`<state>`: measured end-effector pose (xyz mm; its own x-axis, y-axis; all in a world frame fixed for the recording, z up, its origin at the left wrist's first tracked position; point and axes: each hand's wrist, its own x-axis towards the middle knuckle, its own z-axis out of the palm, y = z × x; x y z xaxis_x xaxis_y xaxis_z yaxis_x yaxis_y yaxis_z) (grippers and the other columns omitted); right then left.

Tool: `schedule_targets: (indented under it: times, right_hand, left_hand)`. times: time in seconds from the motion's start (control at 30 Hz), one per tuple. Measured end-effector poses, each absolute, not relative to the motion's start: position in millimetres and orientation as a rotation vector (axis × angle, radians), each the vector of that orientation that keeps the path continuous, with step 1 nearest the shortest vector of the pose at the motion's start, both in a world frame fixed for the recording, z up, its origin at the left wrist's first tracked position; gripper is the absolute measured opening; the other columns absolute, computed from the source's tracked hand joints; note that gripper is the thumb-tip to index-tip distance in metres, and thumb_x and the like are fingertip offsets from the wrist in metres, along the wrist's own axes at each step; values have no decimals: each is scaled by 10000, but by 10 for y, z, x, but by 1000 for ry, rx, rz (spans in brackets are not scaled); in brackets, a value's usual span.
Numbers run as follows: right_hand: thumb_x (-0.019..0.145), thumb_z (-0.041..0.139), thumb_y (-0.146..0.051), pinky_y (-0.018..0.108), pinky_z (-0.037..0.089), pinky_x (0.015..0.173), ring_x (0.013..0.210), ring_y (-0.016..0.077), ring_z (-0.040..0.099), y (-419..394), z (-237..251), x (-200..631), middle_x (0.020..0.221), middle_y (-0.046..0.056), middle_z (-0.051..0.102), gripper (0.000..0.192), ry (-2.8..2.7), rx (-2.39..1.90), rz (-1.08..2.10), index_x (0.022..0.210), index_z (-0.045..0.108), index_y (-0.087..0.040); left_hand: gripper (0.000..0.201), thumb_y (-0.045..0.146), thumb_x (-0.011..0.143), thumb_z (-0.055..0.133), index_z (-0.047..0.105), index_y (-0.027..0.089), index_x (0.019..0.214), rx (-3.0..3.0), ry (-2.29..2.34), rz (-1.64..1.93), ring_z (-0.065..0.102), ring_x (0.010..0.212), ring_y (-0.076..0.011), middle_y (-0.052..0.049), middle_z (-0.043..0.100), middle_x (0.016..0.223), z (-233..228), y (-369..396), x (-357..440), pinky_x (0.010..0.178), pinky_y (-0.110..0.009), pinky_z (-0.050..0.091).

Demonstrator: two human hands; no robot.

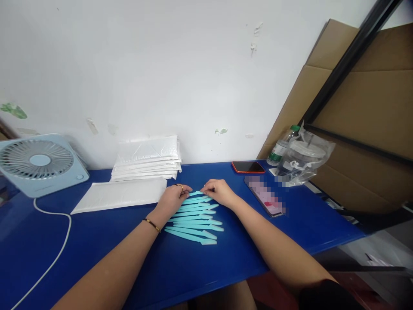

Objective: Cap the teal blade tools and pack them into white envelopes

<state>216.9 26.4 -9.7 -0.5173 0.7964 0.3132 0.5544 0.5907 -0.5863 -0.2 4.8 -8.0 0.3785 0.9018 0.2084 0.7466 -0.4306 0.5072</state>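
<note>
Several slim turquoise plastic sticks [195, 221] lie side by side in a row on the blue table [97, 241]. My left hand [174, 199] rests at the far left end of the row, fingertips pinching the farthest stick. My right hand [218, 191] meets it from the right, fingertips on the same stick's other end. A gold ring and a thin gold bracelet are on my left hand and wrist.
A stack of white padded envelopes [146, 158] stands by the wall, with one envelope [121, 194] flat in front. A light-blue fan [38, 163] with a white cord is at the left. Two phones [248, 167] [265, 196], a water bottle [281, 147] and a bagged lidded cup [301, 158] sit at the right, beside cardboard.
</note>
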Motion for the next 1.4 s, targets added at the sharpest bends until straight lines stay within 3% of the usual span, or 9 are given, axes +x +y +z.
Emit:
schedule_targets:
  times: [0.23, 0.37, 0.43, 0.57, 0.7, 0.87, 1.07, 1.23, 1.4]
  right_hand:
    - [857, 515, -358, 352, 418, 875, 962, 191, 562, 107, 69, 2229, 1037, 73, 639, 289, -2311, -1081, 483, 1075, 639, -216]
    - [708, 585, -604, 433, 367, 954, 1177, 289, 433, -165, 161, 2263, 1268, 120, 510, 718, -2479, -1164, 592, 1302, 463, -220]
    - [593, 648, -651, 461, 330, 991, 1249, 334, 348, -362, 170, 2273, 1376, 141, 391, 948, -2552, -1172, 625, 1378, 346, -213]
    - [593, 676, -614, 475, 270, 1039, 1287, 345, 274, -813, 130, 2245, 1415, 164, 311, 1018, -2570, -1143, 557, 1413, 255, -183]
    - [822, 554, -360, 412, 372, 963, 1151, 255, 411, -1196, 99, 2154, 1238, 120, 465, 577, -2522, -1072, 413, 1341, 358, -202]
    - [797, 496, -144, 346, 421, 815, 926, 209, 482, -1375, 77, 2013, 983, 84, 523, 254, -2573, -1158, 231, 1048, 529, -170]
    - [716, 528, -113, 310, 407, 743, 839, 202, 521, -1193, 207, 1971, 904, 87, 560, 222, -2704, -1236, 134, 936, 545, -138]
    - [727, 647, -348, 346, 403, 840, 1005, 226, 511, -998, 550, 2145, 1096, 78, 544, 508, -2321, -1071, 310, 1192, 495, -212]
    - [923, 354, -380, 361, 361, 964, 1116, 187, 488, -929, 663, 2050, 1159, 73, 544, 347, -1865, -922, 554, 1170, 551, -237]
  left_hand:
    - [661, 589, 811, 421, 401, 177, 1327, 2443, 1344, 519, 385, 1231, -264, -111, 461, 1326, 82, -100, -64, 990, -394, 359]
    - [1166, 738, 512, 614, 179, 156, 1424, 2510, 1189, 150, 255, 1302, -343, -148, 287, 1445, 164, -331, -115, 1021, -430, 302]
    - [1234, 724, 439, 662, 185, 151, 1423, 2545, 1216, 119, 233, 1306, -360, -157, 280, 1445, 157, -483, -114, 1033, -440, 275]
    - [949, 575, 640, 644, 233, 196, 1407, 2549, 1318, 203, 325, 1257, -303, -127, 381, 1387, 97, -825, -73, 995, -402, 316]
    - [493, 364, 835, 483, 402, 219, 1299, 2588, 1386, 269, 451, 1111, -241, -86, 516, 1217, 80, -1150, 14, 916, -362, 372]
    - [183, 216, 814, 434, 557, 167, 940, 2664, 1468, 171, 537, 885, -220, -82, 594, 923, 82, -1365, 177, 817, -340, 412]
    - [169, 207, 752, 493, 545, 159, 907, 2715, 1609, 141, 579, 883, -241, -96, 616, 914, 131, -1259, 305, 778, -334, 431]
    - [274, 295, 796, 486, 479, 198, 1052, 2587, 1747, 236, 630, 768, -238, -68, 652, 852, 280, -1085, 358, 636, -302, 433]
    - [232, 286, 790, 495, 515, 191, 1001, 2372, 1622, 622, 629, 746, -211, -50, 655, 809, 268, -991, 495, 610, -264, 413]
